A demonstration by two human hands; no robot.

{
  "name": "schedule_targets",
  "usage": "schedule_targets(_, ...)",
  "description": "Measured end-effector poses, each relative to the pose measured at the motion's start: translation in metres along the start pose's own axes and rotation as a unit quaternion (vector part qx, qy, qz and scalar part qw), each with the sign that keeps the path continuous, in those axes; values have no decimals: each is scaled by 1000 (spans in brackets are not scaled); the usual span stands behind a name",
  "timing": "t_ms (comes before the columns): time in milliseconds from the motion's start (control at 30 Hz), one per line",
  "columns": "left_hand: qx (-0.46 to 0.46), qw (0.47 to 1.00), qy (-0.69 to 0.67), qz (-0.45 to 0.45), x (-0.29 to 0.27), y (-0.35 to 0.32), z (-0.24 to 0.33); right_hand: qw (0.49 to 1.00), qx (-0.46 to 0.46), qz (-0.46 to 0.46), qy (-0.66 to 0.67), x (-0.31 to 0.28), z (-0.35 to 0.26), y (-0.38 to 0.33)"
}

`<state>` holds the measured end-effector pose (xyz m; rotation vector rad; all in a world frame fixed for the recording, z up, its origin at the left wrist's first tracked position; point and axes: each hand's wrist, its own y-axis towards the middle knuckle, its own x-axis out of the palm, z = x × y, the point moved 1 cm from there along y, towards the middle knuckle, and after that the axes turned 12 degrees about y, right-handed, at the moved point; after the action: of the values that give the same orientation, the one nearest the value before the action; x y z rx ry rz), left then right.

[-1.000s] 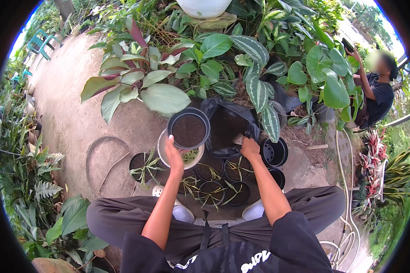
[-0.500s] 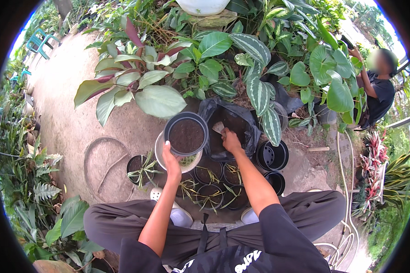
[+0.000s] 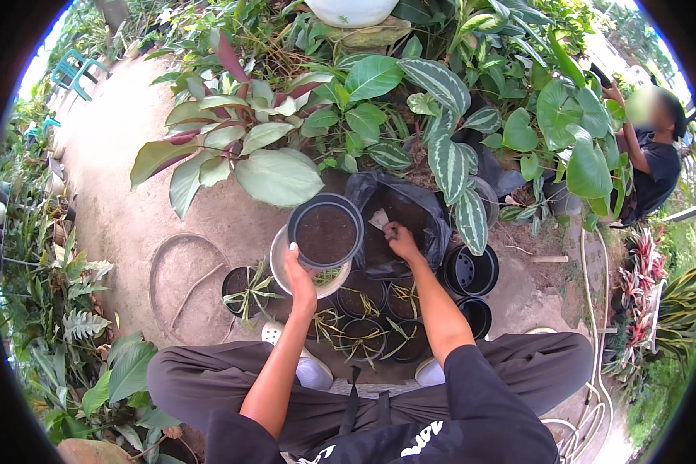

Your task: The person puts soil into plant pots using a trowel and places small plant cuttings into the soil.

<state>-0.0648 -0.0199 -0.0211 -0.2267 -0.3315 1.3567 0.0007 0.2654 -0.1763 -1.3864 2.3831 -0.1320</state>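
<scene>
My left hand (image 3: 300,278) grips the side of a round black pot (image 3: 292,236), which is filled with dark soil (image 3: 325,234). Beneath that pot sits a white bowl (image 3: 280,267) with some green cuttings (image 3: 329,276) in it. Inside an open black plastic bag (image 3: 433,224) of dark soil, my right hand (image 3: 400,241) is closed around a small pale flat scoop-like piece (image 3: 379,219). Its far end rests at the soil; the fingers hide the rest. Close to my feet stand several black pots of soil with thin-leaved seedlings (image 3: 363,338).
Two empty black pots (image 3: 472,269) (image 3: 477,313) stand right of the bag. A potted spiky plant (image 3: 249,294) is at the left. Leafy plants (image 3: 278,174) crowd the far side. A hose (image 3: 591,325) runs along the right, where another person (image 3: 653,166) sits.
The whole view has shifted slightly to the right. Within the bag, the pale piece has turned a little in my right hand. My left hand keeps hold of the pot.
</scene>
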Motion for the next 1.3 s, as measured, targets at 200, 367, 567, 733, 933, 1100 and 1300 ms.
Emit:
schedule_targets(200, -1, 1000, -5, 4, -6, 2, -8, 999, 8, -1, -53, 9, -13, 6)
schedule_targets(367, -4, 1000, 0, -4, 2, 0, -4, 999, -8, -1, -53, 7, -8, 10)
schedule_targets(567, -15, 1000, 0, -9, 9, -6, 6, 997, -62, -47, -29, -22, -30, -4)
schedule_targets(733, -19, 1000, 10, -7, 5, -2, -4, 992, -90, -75, -36, -47, -90, -39)
schedule_targets(933, -11, 999, 9, -29, 13, -7, 1, 988, -104, -115, -12, -99, -136, -78)
schedule_targets(1100, -15, 998, 22, -49, 21, -18, 7, 982, -125, -139, -10, -128, -209, -109)
schedule_targets(1300, -23, 993, 25, -112, 27, -25, 10, 980, -151, -119, -58, -124, -282, -148)
